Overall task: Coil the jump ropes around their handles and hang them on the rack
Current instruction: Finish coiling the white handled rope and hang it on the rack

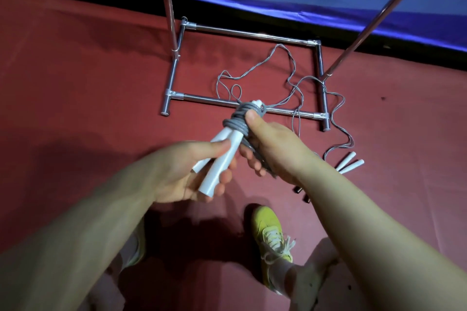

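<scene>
Left hand [199, 174] grips the two white handles [219, 159] side by side, low on their shafts, thumb across the top. That leaves the upper halves free for winding.

Grey rope [240, 118] is coiled in several turns around the top of the handles. Right hand [267, 149] holds the coil: thumb presses the turns near the handle tips, fingers curl under the bundle. Likely pinning the wraps so they don't slip while the tail is tucked. Whether any tail is left, cannot tell; the hand hides it.

A second rope [293, 78] lies loose on the red floor [75, 83], looping over the rack [242, 103] base bars. Its white handles [350, 163] lie together to the right, just beyond the right forearm. Not yet coiled.

The rack stands straight ahead, two uprights rising out of frame; the top bar is not visible. Two small dark objects [302, 193] on the floor by the right forearm, unidentifiable.

Judgement: first rope nearly coiled, hanging comes next; the second is untouched.

Yellow shoe [271, 235] below the hands.
</scene>
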`<state>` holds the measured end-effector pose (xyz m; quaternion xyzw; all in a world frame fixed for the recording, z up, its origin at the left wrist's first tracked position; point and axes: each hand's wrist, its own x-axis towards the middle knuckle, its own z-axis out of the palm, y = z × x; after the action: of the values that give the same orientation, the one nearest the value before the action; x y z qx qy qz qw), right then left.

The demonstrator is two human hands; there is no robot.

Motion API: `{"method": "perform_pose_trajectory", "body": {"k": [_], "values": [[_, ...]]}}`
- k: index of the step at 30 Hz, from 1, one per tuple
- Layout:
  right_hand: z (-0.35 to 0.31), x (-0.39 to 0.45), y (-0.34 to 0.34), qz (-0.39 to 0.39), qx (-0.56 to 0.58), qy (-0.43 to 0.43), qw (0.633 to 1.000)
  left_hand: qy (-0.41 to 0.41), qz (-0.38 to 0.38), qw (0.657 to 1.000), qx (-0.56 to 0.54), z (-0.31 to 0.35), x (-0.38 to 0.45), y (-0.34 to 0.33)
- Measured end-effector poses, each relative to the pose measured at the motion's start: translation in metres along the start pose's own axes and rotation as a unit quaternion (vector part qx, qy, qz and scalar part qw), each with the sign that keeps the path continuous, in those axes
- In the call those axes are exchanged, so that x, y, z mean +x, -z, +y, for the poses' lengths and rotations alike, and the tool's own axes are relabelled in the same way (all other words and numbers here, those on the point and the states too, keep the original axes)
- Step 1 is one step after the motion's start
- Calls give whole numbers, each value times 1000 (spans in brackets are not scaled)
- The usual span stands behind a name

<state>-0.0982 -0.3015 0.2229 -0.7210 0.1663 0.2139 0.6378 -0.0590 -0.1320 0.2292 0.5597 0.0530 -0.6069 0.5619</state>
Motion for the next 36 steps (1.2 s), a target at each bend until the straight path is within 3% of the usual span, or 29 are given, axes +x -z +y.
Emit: {"method": "perform_pose_trajectory", "body": {"k": [8, 14, 15, 16, 18, 19, 21, 23, 28, 33, 36], "values": [[11, 6, -12, 85, -130, -18, 988, -73, 176, 970, 148, -2, 13, -6], [16, 6, -18, 58, -62, -74, 994, -111, 229, 870, 423, -11, 18, 3], [17, 6, -19, 64, -48, -78, 994, -105, 215, 874, 423, -12, 16, 1], [15, 8, -19, 71, -28, -77, 994, -102, 187, 901, 378, -10, 13, -2], [12, 10, -19, 82, 41, -65, 994, -71, 103, 973, 194, -2, 5, -5], [9, 10, -19, 85, 86, -54, 991, -37, 55, 991, 114, 2, 0, -6], [7, 11, -18, 84, 149, -16, 985, -11, -16, 999, 26, 3, -5, -2], [7, 14, -16, 69, 165, 9, 984, -25, -19, 999, -7, 3, -5, -3], [8, 14, -6, 2, 95, -6, 995, -57, 95, 993, 37, 4, 1, -3], [7, 9, -1, 49, -54, -53, 996, -53, 171, 974, 136, 0, 11, -3], [8, 10, -5, 71, -151, -52, 985, -74, 215, 932, 282, -4, 19, 4]]}}
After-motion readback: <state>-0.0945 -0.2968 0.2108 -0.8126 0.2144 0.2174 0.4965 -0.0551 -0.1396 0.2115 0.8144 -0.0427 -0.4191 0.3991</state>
